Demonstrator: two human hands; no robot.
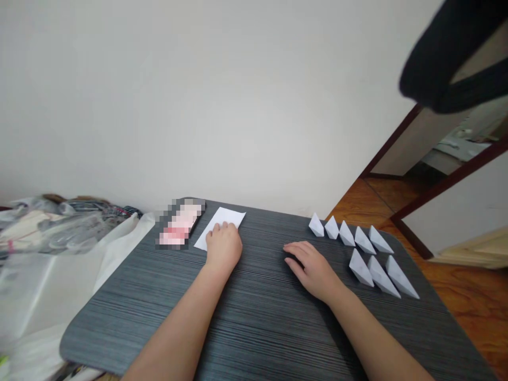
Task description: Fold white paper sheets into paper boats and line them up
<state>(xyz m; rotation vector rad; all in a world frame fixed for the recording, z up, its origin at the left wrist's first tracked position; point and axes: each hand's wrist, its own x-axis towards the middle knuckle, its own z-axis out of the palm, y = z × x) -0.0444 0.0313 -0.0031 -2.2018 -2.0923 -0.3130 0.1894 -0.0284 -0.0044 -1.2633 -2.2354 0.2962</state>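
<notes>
My left hand (223, 244) rests on a white sheet of paper (228, 218) near the far edge of the dark striped table (254, 317), its fingers curled down onto the sheet. To the right, my right hand (311, 264) lies flat on the bare tabletop with fingers stretched out, holding nothing. Several folded white paper triangles stand in two rows further right: a back row (347, 233) and a front row (383, 272).
A blurred pink and white object (180, 225) lies left of the paper. Cloth and plastic bags (59, 227) pile up beside the table on the left. A wooden floor and doorway (436, 174) are at the right. A dark shape (448, 58) hangs at top right.
</notes>
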